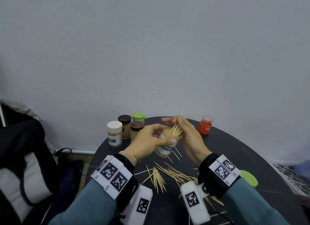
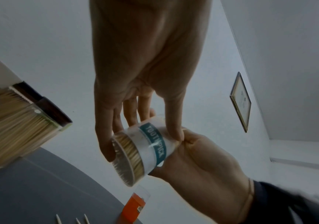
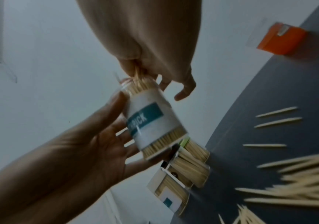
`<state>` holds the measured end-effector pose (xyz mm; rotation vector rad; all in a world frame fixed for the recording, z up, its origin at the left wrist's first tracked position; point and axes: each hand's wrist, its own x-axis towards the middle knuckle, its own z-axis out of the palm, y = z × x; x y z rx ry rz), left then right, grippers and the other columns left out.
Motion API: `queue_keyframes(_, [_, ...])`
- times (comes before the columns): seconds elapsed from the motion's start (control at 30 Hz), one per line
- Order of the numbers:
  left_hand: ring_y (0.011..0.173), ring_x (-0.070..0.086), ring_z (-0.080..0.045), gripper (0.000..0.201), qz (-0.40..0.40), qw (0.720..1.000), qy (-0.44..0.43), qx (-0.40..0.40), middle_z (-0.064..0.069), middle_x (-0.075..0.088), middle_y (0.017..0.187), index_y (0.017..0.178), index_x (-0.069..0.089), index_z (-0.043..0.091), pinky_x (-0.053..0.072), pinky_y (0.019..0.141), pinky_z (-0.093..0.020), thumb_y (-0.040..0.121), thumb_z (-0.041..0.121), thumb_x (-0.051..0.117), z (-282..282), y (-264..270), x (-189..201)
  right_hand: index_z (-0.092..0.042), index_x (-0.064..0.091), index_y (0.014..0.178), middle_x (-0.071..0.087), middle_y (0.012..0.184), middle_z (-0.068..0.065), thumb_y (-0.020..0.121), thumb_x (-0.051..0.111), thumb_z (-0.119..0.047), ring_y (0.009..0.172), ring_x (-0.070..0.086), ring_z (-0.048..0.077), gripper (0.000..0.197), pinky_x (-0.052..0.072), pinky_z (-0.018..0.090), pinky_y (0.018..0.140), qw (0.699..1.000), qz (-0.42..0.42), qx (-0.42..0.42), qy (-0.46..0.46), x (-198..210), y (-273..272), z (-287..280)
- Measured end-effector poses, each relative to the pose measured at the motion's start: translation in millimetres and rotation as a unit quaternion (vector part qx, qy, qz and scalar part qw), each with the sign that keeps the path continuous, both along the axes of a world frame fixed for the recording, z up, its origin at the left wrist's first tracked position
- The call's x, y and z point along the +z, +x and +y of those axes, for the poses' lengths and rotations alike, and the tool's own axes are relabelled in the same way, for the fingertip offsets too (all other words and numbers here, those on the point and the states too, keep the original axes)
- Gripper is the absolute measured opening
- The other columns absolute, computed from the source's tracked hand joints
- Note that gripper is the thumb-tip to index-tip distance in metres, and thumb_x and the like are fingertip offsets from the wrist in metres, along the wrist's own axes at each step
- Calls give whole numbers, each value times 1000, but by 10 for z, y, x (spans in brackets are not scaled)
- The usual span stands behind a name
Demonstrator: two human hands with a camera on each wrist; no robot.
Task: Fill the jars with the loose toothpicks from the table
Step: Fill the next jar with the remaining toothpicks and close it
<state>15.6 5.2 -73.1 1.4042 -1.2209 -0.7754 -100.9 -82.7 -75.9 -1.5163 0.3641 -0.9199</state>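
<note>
The left hand (image 1: 147, 140) is gripping the open toothpick jar (image 1: 165, 149) tilted above the desk (image 1: 234, 149), likely so the right hand (image 1: 187, 134), pinching a toothpick bundle (image 1: 173, 131), is feeding it in, with loose toothpicks (image 1: 167, 174) lying below.

A dark round table (image 1: 234, 151) carries four capped toothpick jars (image 1: 115, 134) clustered at its far left edge, and a red-filled open jar (image 1: 205, 125) standing well apart at the far right. Loose toothpicks (image 1: 169, 172) lie scattered across the near middle, and a green lid (image 1: 249, 177) lies flat near the right edge.
</note>
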Motion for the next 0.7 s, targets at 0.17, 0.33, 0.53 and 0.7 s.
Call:
queue_keyframes(0.17, [84,61,-3,32,29,1000,2,1,5,66,95,108,60,18,43,60,-10,80,15,72,14,-1,26,-17,49,104,72,96,5,101,30,-12,87,68,20,20,53,29,82,1000,-19,3,-13,-3,1,47])
queue_keyframes(0.33, [93,59,-8,44,24,1000,20,2,1,65,104,119,58,15,42,65,-16,78,20,74,5,10,10,-20,69,86,53,127,24,95,41,-27,114,54,33,30,47,42,93,1000,-9,15,-8,114,18,54])
queue_keyframes(0.53, [87,59,-5,39,26,1000,8,5,5,65,96,115,59,14,43,62,-10,79,17,73,0,3,18,-7,49,79,68,110,12,101,28,-18,102,64,25,33,53,34,88,999,5,11,-38,55,14,34])
queue_keyframes(0.7, [93,59,-8,40,26,1000,2,14,2,64,101,116,58,15,43,67,-15,79,17,73,15,25,17,-22,64,110,60,128,-9,102,28,-24,124,49,8,37,34,35,109,995,67,-18,-78,-53,1,37])
